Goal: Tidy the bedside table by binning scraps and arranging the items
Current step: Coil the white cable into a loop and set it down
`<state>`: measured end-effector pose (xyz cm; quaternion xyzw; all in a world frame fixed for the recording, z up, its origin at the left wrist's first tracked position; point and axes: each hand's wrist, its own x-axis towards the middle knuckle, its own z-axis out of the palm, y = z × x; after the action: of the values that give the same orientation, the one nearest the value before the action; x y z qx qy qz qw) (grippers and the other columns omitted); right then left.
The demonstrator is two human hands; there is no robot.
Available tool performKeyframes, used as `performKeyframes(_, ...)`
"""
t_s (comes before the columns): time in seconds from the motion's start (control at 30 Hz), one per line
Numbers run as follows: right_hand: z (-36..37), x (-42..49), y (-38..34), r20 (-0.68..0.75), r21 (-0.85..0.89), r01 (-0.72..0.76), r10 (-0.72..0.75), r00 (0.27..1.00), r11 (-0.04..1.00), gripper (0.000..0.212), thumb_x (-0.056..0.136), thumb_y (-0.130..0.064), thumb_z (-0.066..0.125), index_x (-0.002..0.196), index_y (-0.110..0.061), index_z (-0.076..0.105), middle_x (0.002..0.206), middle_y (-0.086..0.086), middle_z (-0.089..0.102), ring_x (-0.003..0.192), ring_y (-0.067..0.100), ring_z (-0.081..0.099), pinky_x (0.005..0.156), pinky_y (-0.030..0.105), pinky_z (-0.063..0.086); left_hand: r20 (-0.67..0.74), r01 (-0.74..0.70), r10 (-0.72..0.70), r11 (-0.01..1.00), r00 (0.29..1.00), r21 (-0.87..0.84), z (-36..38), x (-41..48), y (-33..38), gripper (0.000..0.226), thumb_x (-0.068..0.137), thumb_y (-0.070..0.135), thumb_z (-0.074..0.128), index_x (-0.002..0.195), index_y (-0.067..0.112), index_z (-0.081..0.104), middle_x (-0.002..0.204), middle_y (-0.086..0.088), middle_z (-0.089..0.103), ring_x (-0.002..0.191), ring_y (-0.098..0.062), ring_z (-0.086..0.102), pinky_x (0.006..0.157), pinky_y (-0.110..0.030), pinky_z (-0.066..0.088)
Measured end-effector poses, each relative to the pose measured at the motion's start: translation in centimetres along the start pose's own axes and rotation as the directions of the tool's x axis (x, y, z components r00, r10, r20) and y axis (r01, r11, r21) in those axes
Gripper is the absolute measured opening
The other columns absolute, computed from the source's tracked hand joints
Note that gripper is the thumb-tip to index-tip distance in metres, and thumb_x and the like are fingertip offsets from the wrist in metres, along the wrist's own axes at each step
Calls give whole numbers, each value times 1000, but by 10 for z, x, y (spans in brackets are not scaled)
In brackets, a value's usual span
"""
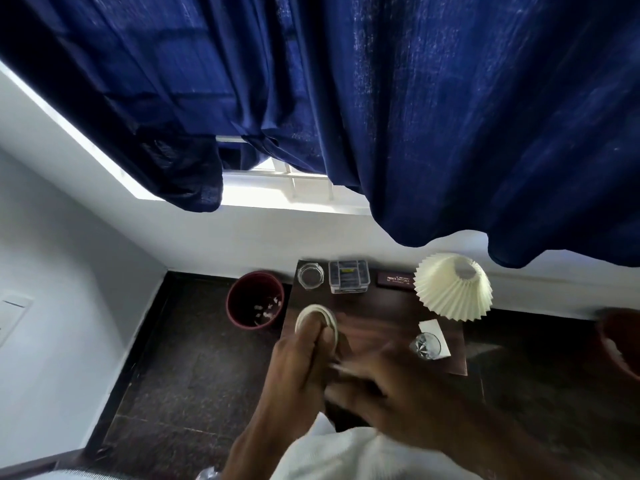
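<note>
My left hand (301,362) grips a coil of white cable (317,315) and holds it over the left part of the dark wooden bedside table (381,306). My right hand (384,379) is blurred with motion just right of the coil; I cannot tell if it holds anything. A dark red bin (254,299) with white scraps inside stands on the floor left of the table. Along the table's back edge sit a glass ashtray (310,275), a clear plastic box (348,280) and a dark glasses case (394,280).
A cream pleated lampshade (453,287) stands at the table's back right. A drinking glass (426,346) rests on a white paper slip (434,332) near the right edge. Blue curtains (381,116) hang above. Another reddish pot (621,341) is at far right.
</note>
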<state>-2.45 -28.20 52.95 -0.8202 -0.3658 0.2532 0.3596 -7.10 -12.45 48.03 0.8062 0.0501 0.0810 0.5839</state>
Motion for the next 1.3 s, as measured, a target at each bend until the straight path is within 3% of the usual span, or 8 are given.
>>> performKeyframes(0.2, -66, 32, 9, -177, -250, -39, -6, 984, 968, 54, 70, -79, 58, 69, -25, 64, 49, -11, 53, 47, 2, 46, 52, 23, 39, 78, 108, -88, 942, 993, -319, 6, -9, 10, 32, 101, 28, 47, 83, 5, 60, 60, -10, 52, 56, -20, 45, 54, -28, 36)
performKeyframes(0.33, -48, 68, 46, -187, 104, -24, 43, 981, 994, 40, 69, -58, 79, 69, -20, 66, 58, -1, 62, 53, 0, 47, 56, 19, 38, 121, 234, -200, 831, 972, -505, -1, -7, 14, 28, 81, 34, 57, 74, 8, 65, 60, -16, 47, 53, -22, 42, 52, -33, 33)
performKeyframes(0.47, 14, 75, 67, -145, 533, -32, 129, 981, 846, 48, 92, -51, 58, 75, -6, 61, 62, 11, 59, 59, 7, 50, 63, 29, 42, 150, 224, -167, 745, 975, -629, -10, -2, 13, 44, 85, 31, 53, 83, -12, 58, 56, -12, 47, 51, -20, 41, 54, -35, 34)
performKeyframes(0.6, 68, 52, 59, -91, 530, -76, 146, 985, 844, 46, 101, -50, 38, 65, -27, 55, 50, -4, 47, 43, 5, 42, 51, 19, 36, 101, 242, -257, 613, 961, -752, -13, 6, 17, 42, 96, 26, 45, 89, -7, 70, 52, -5, 38, 48, -16, 35, 52, -23, 40)
performKeyframes(0.83, 59, 6, 17, 71, 49, -13, 10, 997, 999, 21, 103, -42, 40, 95, -27, 53, 86, -9, 70, 72, -1, 64, 69, 21, 49, -151, 119, -176, 938, 973, -326, -16, 25, -5, 38, 103, 32, 43, 87, 6, 64, 67, -12, 54, 63, -19, 49, 62, -30, 42)
performKeyframes(1.03, -3, 20, 17, -198, -202, 31, -72, 977, 979, 43, 95, -62, 41, 93, -27, 66, 87, -9, 70, 77, 6, 63, 72, 31, 53, 77, 127, -117, 981, 990, -146, -1, 3, -9, 42, 104, 35, 44, 77, 5, 53, 60, -4, 48, 56, -11, 42, 51, -32, 35)
performKeyframes(1.17, -33, 34, 20, -274, -145, 84, -121, 954, 986, 24, 79, -52, 74, 82, -28, 74, 75, -12, 69, 68, 6, 61, 62, 28, 51, 157, 216, -181, 945, 971, -247, 8, -7, -1, 54, 103, 41, 36, 76, 3, 64, 57, -11, 51, 50, -9, 38, 48, -20, 32)
performKeyframes(1.3, -19, 50, 40, -250, 273, 111, -41, 967, 956, 11, 88, -24, 74, 93, -15, 78, 90, -3, 76, 84, 11, 71, 76, 30, 58, 148, 275, -238, 905, 960, -325, 4, -4, 4, 64, 95, 54, 41, 61, 5, 62, 47, 4, 46, 42, -7, 36, 44, -22, 27)
